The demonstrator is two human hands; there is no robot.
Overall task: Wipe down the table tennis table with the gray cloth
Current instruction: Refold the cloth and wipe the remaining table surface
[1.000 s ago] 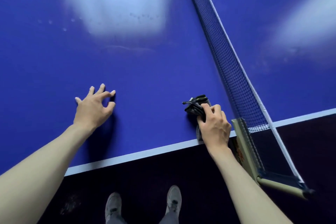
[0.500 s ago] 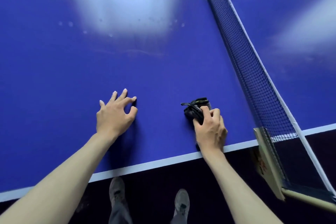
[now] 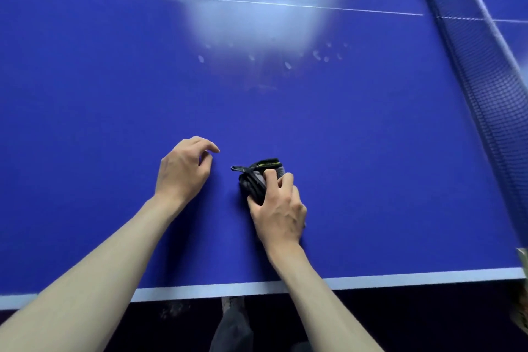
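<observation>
Both hands have moved farther in from the white edge line (image 3: 371, 280), and the net (image 3: 485, 88) now sits well off to the right. Right hand (image 3: 281, 210) grips the bunched gray cloth (image 3: 255, 177) against the blue table (image 3: 85, 123). Left hand (image 3: 183, 170), just beside the cloth, hovers loosely curled and holds nothing. Beyond the grip lie pale smudges (image 3: 251, 58) under a glare patch (image 3: 251, 8).

Smooth blue table, soft dark cloth, mesh net

The table (image 3: 343, 137) top looks smooth with a slight sheen, catching a pale glare and smudgy spots near its thin white line; the bunched cloth (image 3: 255, 180) is dark gray fabric, soft and matt; the net (image 3: 480, 71) is fine dark woven mesh
</observation>
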